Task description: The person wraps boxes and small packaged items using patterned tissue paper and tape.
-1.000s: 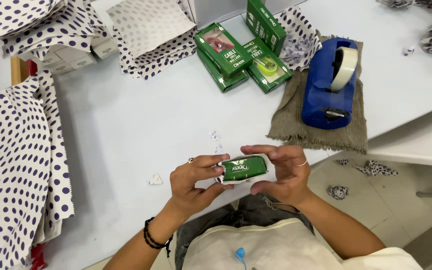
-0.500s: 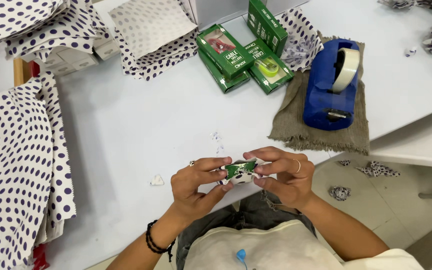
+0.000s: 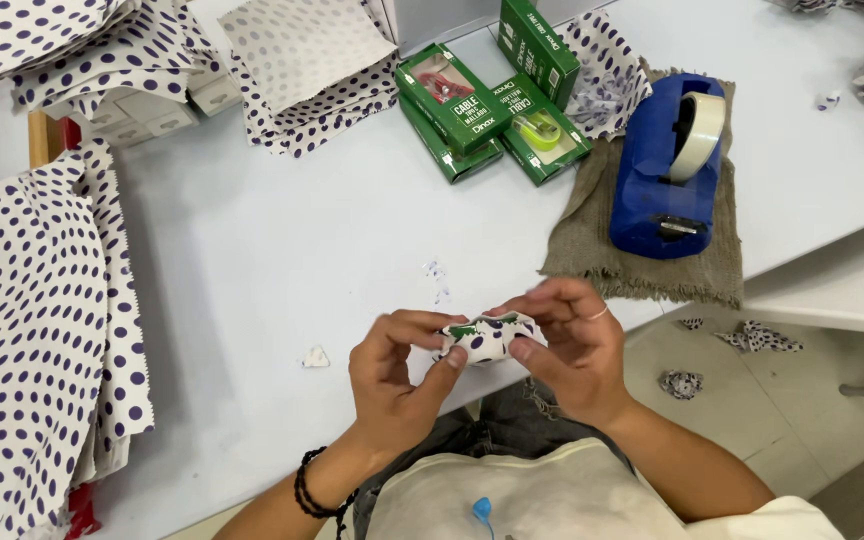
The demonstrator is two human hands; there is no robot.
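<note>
A pale white worktable [image 3: 282,250] fills most of the view under even, soft light. Beyond its right edge lies a light tiled floor [image 3: 802,420] with scattered dotted paper scraps [image 3: 757,337]. A second white tabletop [image 3: 852,290] juts in at right.

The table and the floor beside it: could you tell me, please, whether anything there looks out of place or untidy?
Yes. Small dotted paper scraps lie loose on the white table, and crumpled pieces are scattered on the floor beside it. The burlap mat under the blue tape dispenser overhangs the table edge.
</note>
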